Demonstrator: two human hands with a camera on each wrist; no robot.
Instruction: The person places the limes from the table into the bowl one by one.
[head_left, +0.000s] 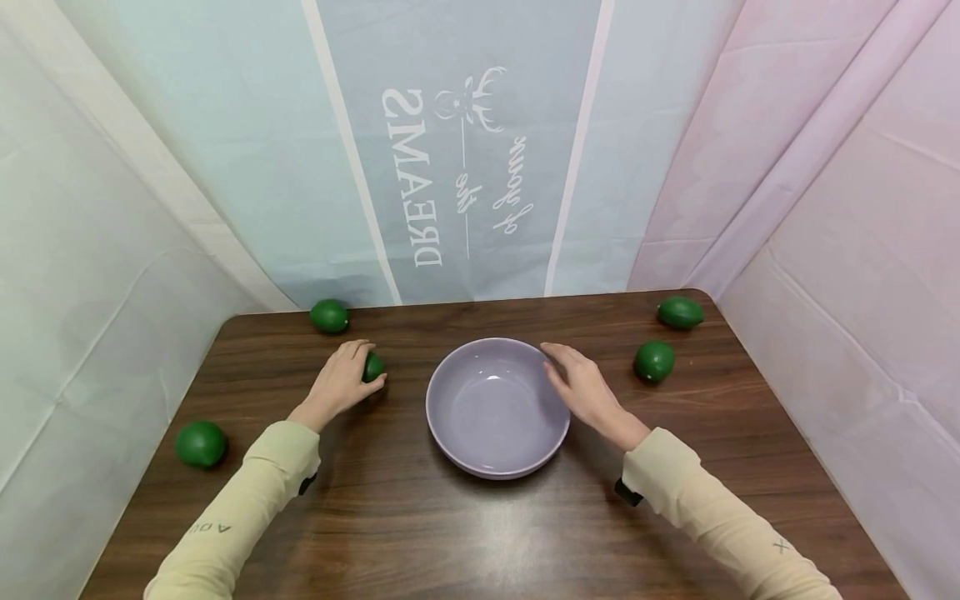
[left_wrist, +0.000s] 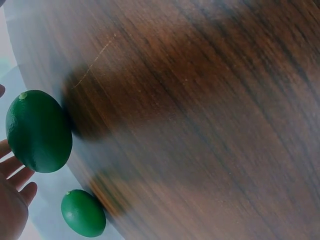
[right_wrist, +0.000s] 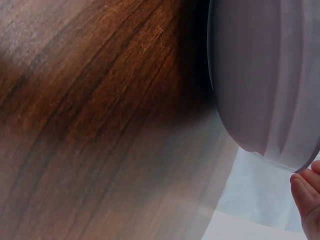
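My left hand [head_left: 341, 379] reaches over a green lime [head_left: 372, 367], fingers curved on its far side and thumb on its near side. In the left wrist view this lime [left_wrist: 39, 131] is large at the left edge, with fingers [left_wrist: 20, 177] behind it. A wide lavender bowl [head_left: 487, 417] stands mid-table with nothing inside. My right hand [head_left: 588, 387] is at the bowl's right rim, its fingers extended and relaxed and its thumb overlapping the inside. The right wrist view shows fingertips [right_wrist: 302, 187] right at the bowl's rim [right_wrist: 255, 90].
One lime [head_left: 330, 316] lies at the back left edge and another lime [head_left: 200, 443] at the left edge. To the right are a lime [head_left: 654, 361] and a further lime [head_left: 680, 312] near the back corner. Cloth walls [head_left: 480, 150] surround the brown wooden table [head_left: 480, 533].
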